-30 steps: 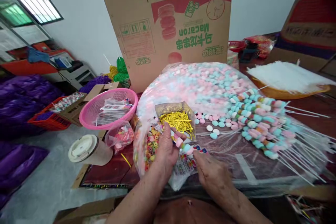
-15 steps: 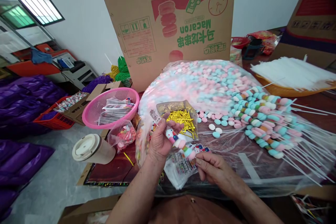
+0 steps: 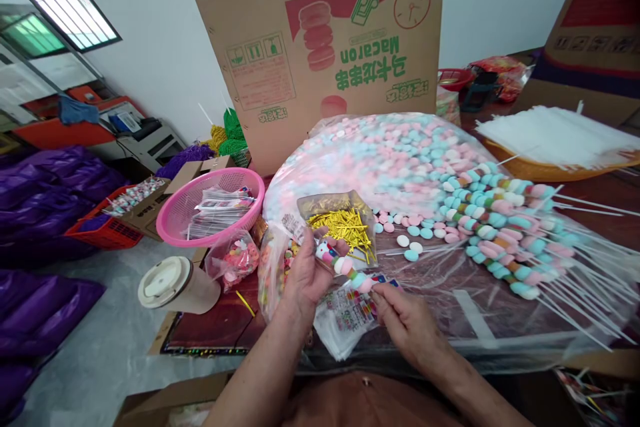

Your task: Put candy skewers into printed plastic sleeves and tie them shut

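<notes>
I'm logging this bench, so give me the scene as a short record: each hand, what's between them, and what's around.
Left hand: at the far end of a candy stick
Right hand: pinching the stick's near end
Below the stick: printed bags
Beyond the hands: gold ties, heaped pastel candies
Left side: lidded cup; pink basket holding packets
Right side: piled candy sticks; white sticks
Back: carton, print upside down
</notes>
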